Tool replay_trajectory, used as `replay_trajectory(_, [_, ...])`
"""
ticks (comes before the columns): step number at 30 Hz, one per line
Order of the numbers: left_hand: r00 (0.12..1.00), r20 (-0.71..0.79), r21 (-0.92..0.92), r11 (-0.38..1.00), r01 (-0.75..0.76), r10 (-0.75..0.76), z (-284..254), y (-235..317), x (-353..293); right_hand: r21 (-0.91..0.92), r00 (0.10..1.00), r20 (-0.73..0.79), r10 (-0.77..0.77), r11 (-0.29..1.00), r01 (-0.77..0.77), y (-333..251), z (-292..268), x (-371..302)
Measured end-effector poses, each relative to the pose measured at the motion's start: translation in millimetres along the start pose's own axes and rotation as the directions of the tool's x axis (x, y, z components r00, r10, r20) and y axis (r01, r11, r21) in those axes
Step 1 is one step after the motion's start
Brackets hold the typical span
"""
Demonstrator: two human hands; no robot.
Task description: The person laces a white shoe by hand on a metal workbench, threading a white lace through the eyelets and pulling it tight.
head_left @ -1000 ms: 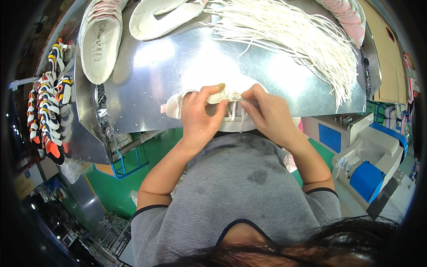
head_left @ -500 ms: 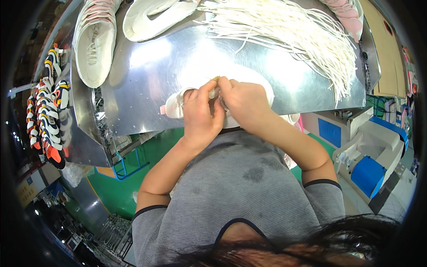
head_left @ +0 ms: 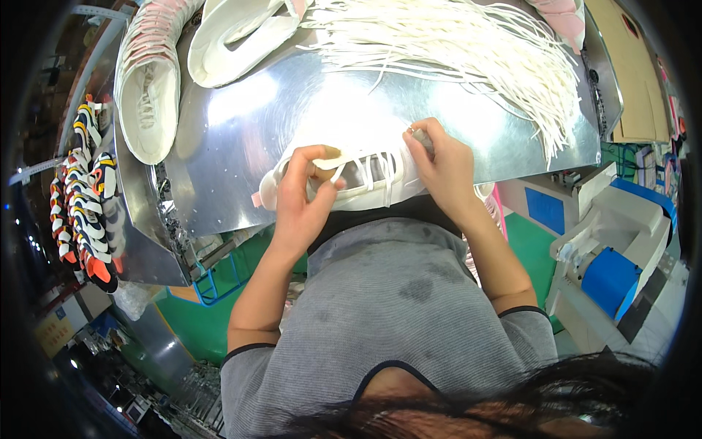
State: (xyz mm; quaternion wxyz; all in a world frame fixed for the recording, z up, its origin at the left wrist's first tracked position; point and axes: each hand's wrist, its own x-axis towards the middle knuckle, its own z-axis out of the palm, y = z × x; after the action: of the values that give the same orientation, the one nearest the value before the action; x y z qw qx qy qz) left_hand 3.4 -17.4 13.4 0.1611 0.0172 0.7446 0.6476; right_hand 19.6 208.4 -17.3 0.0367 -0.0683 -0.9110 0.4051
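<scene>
A white sneaker [head_left: 376, 192] with a pink heel tab lies on its side before me, toe to the right. White shoelaces [head_left: 369, 170] cross its opening in several rows. My left hand [head_left: 298, 201] grips the shoe near its collar, fingers curled over the edge at the tongue; a yellowish cover shows on one fingertip. Beyond the toe end, my right hand [head_left: 444, 164] is raised with thumb and forefinger pinched together. Glare on the table hides what, if anything, runs from that pinch.
The metal table [head_left: 219, 175] carries a heap of loose white laces [head_left: 468, 58] at the far right. Nested pink-and-white shoes [head_left: 148, 110] and another white shoe [head_left: 212, 58] lie far left. Colourful shoe uppers [head_left: 84, 205] hang at left; a white-and-blue machine [head_left: 599, 249] stands at right.
My hands were together over the shoe's opening. The right hand has moved away to the right, uncovering the laces, while the left stays on the shoe near the collar.
</scene>
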Motion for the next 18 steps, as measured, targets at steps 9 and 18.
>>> replay_trajectory(9, [0.920, 0.257, 0.667, 0.635, -0.390, 0.295, 24, 6, -7, 0.263, 0.974, 0.207, 0.093, 0.954, -0.147, -3, -8, -43])
replay_trajectory(18, [0.820, 0.099, 0.655, 0.583, -0.480, 0.564, 17, -2, 21, 0.443, 0.833, 0.456, -0.312, 0.892, 0.092, -23, -47, -57])
